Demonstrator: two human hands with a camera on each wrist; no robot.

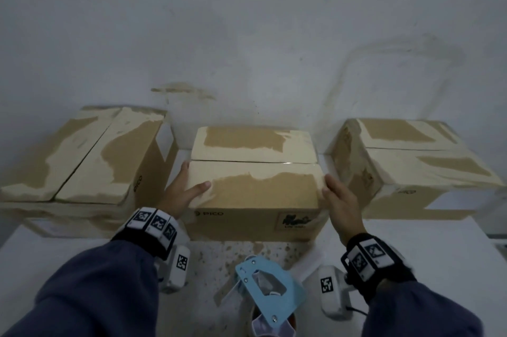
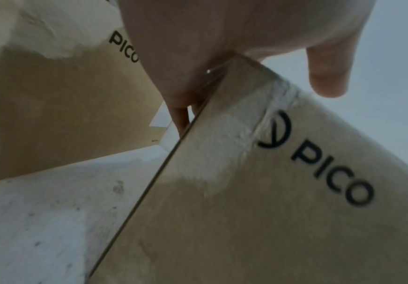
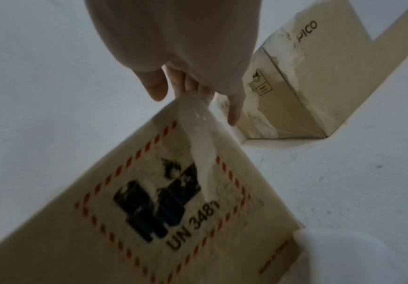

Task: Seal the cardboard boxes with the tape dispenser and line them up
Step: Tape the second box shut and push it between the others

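- Blue tape dispenser (image 1: 270, 291) lies nearest on the table (image 1: 428, 249), before the middle cardboard box (image 1: 255, 185).
- Only the right wrist view shows its UN 3481 label (image 3: 164, 203).
- Left hand (image 1: 182, 188) and right hand (image 1: 340, 199) press the box's sides, fingers (image 2: 326, 75) straight.

— What sits behind everything?

— A pale grey-white plaster wall (image 1: 247, 21), scuffed, with a brownish smear low down and a faint curved stain toward the right.

— And underneath?

— A white, flat tabletop (image 1: 428, 243), worn. Brown specks and blotches (image 1: 247, 250) scatter over its near middle in the head view. The left wrist view shows the same white surface (image 2: 39, 221) with small dark flecks and one grey smudge.

— Anything on the right wrist view?

— The white tabletop (image 3: 344, 182) again, lightly speckled, and a blurred pale rounded shape (image 3: 344, 255) at the lower right corner; I cannot tell what it is.
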